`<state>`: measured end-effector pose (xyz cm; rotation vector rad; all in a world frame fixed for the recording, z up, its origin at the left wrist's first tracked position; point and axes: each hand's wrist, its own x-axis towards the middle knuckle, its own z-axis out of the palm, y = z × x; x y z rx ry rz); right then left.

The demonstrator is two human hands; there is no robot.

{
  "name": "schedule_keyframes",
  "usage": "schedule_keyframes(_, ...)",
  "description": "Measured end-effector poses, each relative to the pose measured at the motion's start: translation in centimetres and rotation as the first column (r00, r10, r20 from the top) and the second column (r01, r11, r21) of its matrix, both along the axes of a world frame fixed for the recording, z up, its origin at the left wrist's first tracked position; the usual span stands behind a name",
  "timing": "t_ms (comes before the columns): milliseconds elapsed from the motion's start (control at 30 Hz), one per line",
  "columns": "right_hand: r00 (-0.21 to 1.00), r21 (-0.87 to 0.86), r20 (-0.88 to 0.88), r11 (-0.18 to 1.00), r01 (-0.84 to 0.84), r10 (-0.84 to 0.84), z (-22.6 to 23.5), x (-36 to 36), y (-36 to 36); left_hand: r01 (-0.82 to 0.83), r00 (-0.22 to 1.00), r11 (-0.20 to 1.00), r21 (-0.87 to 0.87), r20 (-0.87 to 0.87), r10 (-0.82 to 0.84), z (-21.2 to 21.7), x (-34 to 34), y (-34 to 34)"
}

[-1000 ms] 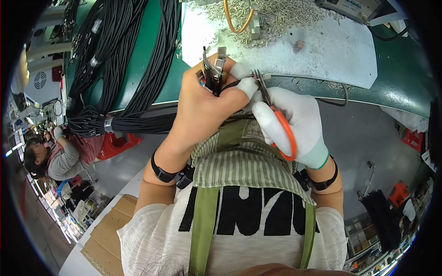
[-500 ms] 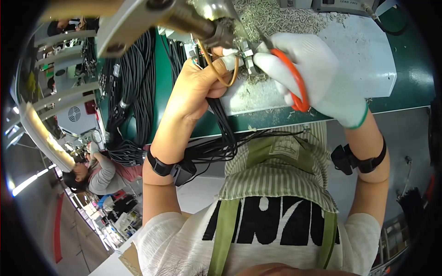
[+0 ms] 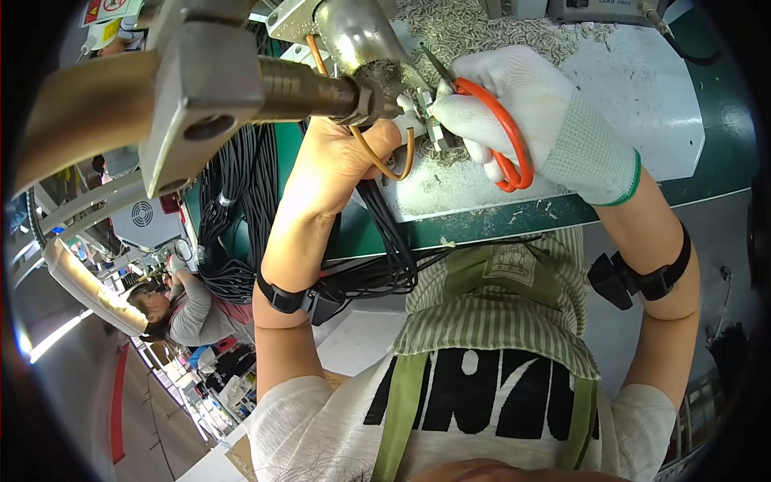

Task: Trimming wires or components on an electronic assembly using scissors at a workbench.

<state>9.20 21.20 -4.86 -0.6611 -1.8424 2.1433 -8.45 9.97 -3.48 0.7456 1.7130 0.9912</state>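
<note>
My right hand (image 3: 514, 112), in a white knit glove with a green cuff edge, is closed on red-handled scissors (image 3: 518, 145). Their dark blades point up and away from me. That hand's fingertips meet a small silvery metal piece (image 3: 436, 128). On the other side of this piece my left hand (image 3: 349, 145) is curled, with white covers on some fingertips. A bundle of black cables (image 3: 384, 213) runs out below the left hand, which appears to grip it. A metal nozzle (image 3: 321, 90) and a bent copper-coloured tube (image 3: 389, 170) hide part of the left fingers.
A metal bracket (image 3: 205, 96) and a shiny cylinder (image 3: 357, 36) overhang the work. Small pale clippings (image 3: 498, 36) cover much of a white sheet (image 3: 642, 104) on the green table (image 3: 727, 153). More black cables (image 3: 249, 177) lie left. A co-worker (image 3: 189, 309) sits farther left.
The view has shifted, so the nozzle and bracket appear lower and cover more of my left hand. Both hands keep their grips, and the scissors stay in the right one.
</note>
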Motion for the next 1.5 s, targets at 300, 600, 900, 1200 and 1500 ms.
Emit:
schedule_keyframes(300,0.998,-0.041,0.048,0.999,-0.033,0.034,0.3,0.1,0.4,0.033,0.974,0.998,0.062,-0.224,-0.018,0.6,1.1,-0.4)
schedule_keyframes(600,0.989,0.208,-0.145,0.978,-0.001,0.031,-1.2,0.0,0.6,0.280,0.850,0.959,0.047,-0.476,-0.225,0.2,0.3,-0.4)
schedule_keyframes(900,0.999,0.131,-0.036,0.991,0.041,-0.037,0.4,1.8,-1.8,0.063,0.998,0.986,0.153,-0.027,-0.059,0.4,1.8,-2.8)
schedule_keyframes(1200,0.917,0.613,0.052,0.738,0.282,-0.394,3.6,6.8,-8.8,0.099,0.899,0.981,0.167,0.408,-0.161,1.6,6.6,-10.8)
schedule_keyframes(1500,0.986,0.327,0.142,0.944,0.042,-0.093,3.7,7.7,-10.1,-0.018,0.992,0.964,0.266,0.128,-0.017,2.6,9.6,-11.7)
